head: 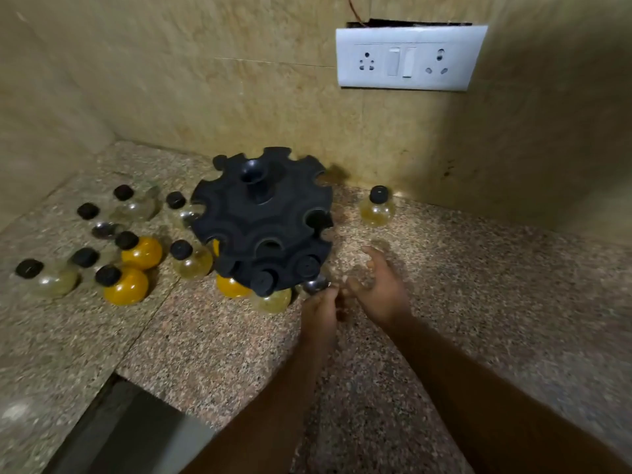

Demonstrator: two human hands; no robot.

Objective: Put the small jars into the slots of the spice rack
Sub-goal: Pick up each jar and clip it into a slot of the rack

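Nearest me, my left hand [319, 309] touches a clear jar [316, 284] at the black spice rack [263, 217]'s near rim, grip too blurred to tell, right hand [379, 289] loosely open beside; next, I judge, its neck must meet a slot, other jars [142, 253] waiting left on the speckled tabletop [478, 285] below tiled walls [239, 80].

Bare left hand [319, 313] and right hand [379, 292] on bare forearms [478, 388].

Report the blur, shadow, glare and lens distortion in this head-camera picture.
Head view: motion blur smears the left hand and right hand, so their grips are unreadable; the wide lens bows the switch plate; heavy shadow covers the wall right of it; a small glint sits on a clear jar left of the spice rack.
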